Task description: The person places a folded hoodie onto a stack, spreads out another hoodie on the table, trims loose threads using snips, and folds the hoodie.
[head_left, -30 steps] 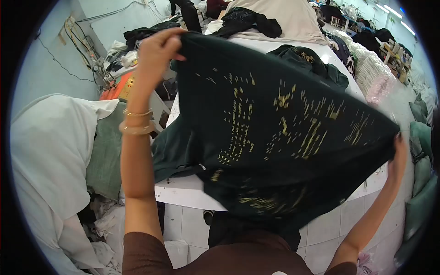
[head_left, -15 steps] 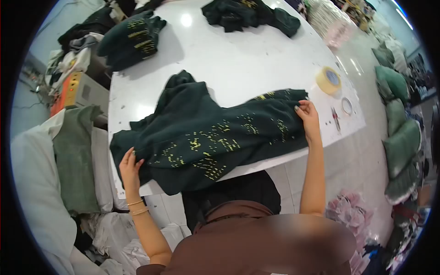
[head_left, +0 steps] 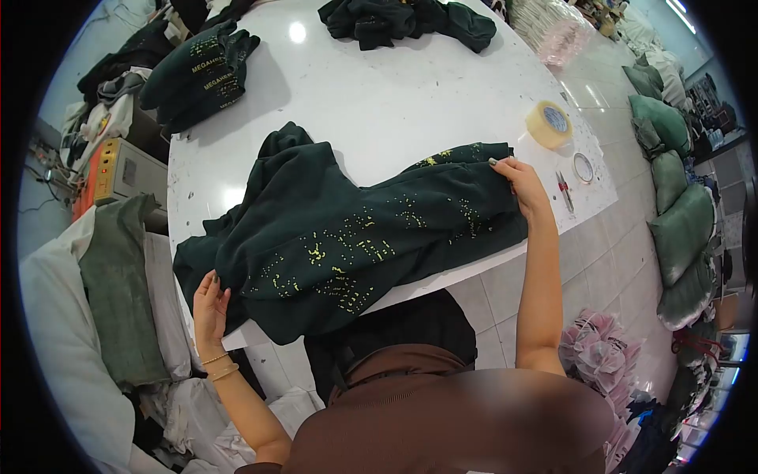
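Observation:
A dark green garment with yellow speckled print [head_left: 316,229] lies spread over the near part of the white table [head_left: 379,95], its lower edge hanging past the table's front. At its left end my left hand [head_left: 212,306] touches the cloth, fingers loosely bent and a little apart. My right hand [head_left: 519,183] pinches the upper right corner of the garment between thumb and fingers. To the right of that hand lie a roll of clear yellowish tape [head_left: 549,125], a thin white ring [head_left: 583,167] and small snips with red on them [head_left: 564,191].
Folded green garments [head_left: 201,75] are stacked at the table's back left, and a crumpled dark green pile [head_left: 407,22] sits at the far edge. An orange and grey box [head_left: 120,174] stands left of the table. Green sacks [head_left: 679,229] line the floor at right.
The garment, held up and stretched a second ago, now lies on the table. Since half a second ago, the view has shifted slightly and both hands have stayed by its ends.

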Demonstrator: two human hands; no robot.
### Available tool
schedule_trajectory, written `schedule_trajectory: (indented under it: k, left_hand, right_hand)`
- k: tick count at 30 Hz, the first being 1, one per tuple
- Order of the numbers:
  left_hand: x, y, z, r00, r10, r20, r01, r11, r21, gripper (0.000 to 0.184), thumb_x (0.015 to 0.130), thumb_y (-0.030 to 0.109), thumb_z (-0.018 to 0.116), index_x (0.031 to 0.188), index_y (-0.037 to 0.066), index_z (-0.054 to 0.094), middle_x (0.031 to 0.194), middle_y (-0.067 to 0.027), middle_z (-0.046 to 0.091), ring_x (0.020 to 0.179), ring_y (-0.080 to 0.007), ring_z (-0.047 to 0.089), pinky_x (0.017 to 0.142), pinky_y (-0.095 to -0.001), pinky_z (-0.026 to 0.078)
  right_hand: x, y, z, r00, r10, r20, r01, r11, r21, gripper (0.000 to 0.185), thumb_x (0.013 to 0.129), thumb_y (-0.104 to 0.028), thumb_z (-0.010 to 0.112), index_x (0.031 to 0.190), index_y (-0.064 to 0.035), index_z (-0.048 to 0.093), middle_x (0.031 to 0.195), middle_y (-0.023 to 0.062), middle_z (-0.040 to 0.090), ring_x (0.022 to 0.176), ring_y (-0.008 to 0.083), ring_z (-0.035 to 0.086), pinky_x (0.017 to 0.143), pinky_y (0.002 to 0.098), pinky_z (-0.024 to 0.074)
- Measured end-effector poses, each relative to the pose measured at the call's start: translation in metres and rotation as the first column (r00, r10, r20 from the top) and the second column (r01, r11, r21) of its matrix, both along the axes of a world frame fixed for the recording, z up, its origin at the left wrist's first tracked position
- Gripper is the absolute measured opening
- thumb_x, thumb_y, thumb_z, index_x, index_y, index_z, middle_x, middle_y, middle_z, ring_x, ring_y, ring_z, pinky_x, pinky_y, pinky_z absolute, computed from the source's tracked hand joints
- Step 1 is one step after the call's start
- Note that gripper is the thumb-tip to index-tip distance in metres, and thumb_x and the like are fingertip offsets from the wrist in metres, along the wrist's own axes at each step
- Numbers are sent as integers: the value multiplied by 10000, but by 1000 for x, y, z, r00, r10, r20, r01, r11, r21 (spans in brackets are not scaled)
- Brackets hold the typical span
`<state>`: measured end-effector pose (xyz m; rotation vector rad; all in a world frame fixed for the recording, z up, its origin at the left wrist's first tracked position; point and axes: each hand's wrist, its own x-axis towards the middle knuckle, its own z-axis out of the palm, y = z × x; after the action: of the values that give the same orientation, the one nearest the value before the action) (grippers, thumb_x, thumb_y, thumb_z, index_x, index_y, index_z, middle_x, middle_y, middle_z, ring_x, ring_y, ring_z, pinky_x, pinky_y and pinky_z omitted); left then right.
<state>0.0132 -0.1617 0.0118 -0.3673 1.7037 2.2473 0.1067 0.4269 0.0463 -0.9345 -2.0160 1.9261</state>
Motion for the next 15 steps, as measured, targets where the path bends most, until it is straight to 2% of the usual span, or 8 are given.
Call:
schedule_trajectory:
  k: [2,4,6,7,9,10,12,15]
  left_hand:
    - [-4,-6,1,987,-143,79,146,988,-40,206,943,144,561,1118,37,579,909,35,583,794,-30,577,748,-194,541]
    - [-16,-26,-8,947,-302,112,298,953,53,187,945,152,558,1099,50,584,918,41,589,804,-28,581,741,-191,536]
    - [-20,-13,16,989,-129,70,126,991,46,134,945,152,559,1046,76,602,887,62,595,735,-21,558,707,-184,526]
    - [-27,-2,37,998,5,67,-8,999,39,120,945,149,558,1035,86,608,875,69,594,703,-21,546,682,-184,520]
    - [-48,9,68,993,-47,-112,39,997,-69,134,939,173,569,1031,90,620,845,70,591,666,-22,529,584,-183,479]
    - [-59,9,91,978,-56,-201,29,991,-133,144,935,181,576,1033,87,624,837,69,593,669,-23,533,560,-185,466]
    - [-72,17,151,893,-88,-441,-16,974,-226,172,911,177,606,1040,72,648,799,63,588,643,-32,535,548,-196,465]
    - [-51,30,242,721,74,-689,-242,959,-150,212,912,175,604,1083,57,646,826,43,616,616,-21,528,528,-176,489]
  right_hand:
    - [-4,8,0,974,103,200,-93,994,-57,135,818,-185,683,835,-51,679,733,-5,622,685,59,542,581,188,402]
    - [-9,-1,12,981,118,156,-114,993,-30,138,816,-189,683,844,-54,684,734,-5,630,674,57,546,562,169,387]
    - [-20,32,-19,991,129,-36,-130,992,-7,145,828,-198,672,877,-63,692,807,-10,657,765,67,576,620,188,406]
    - [-24,26,6,986,114,-125,-127,987,-99,144,836,-193,664,912,-74,692,856,-9,664,827,77,577,672,226,412]
    - [-28,27,60,937,139,-320,-212,956,-205,200,858,-185,639,1038,-106,678,1004,2,672,966,112,563,811,338,406]
    - [-39,67,54,881,168,-442,-295,926,-236,243,855,-162,640,1087,-90,659,1044,30,673,941,135,581,825,325,416]
    - [-46,82,111,781,41,-623,-215,955,-206,224,854,-81,626,1069,-20,642,1054,73,666,993,172,607,920,311,448]
    - [-34,108,203,620,39,-783,-275,946,-170,250,877,-90,616,1116,-17,617,1110,72,651,1024,159,604,957,289,440]
